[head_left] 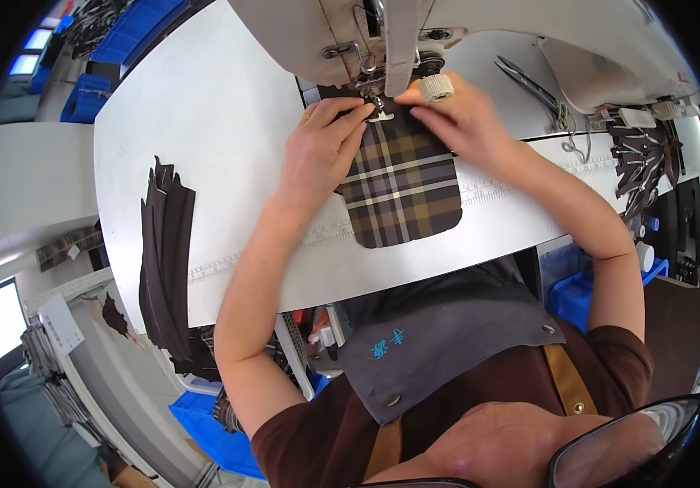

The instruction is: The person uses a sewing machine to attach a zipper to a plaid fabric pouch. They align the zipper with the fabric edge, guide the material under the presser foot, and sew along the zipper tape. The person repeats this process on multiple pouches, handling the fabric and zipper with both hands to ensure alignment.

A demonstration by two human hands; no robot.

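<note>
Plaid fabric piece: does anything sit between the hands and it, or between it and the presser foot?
No. Both the left hand and right hand press directly on the plaid fabric piece, whose top edge lies under the presser foot.

The far end of the plaid fabric piece point(403, 183) is hidden under the presser foot and both hands' fingertips, the sewing machine point(382, 32) is cut off by the far edge, and the small dark pieces point(643, 154) at right are too small to tell.

Head camera looks steeply down, close over the white sewing table point(204, 122).
</note>
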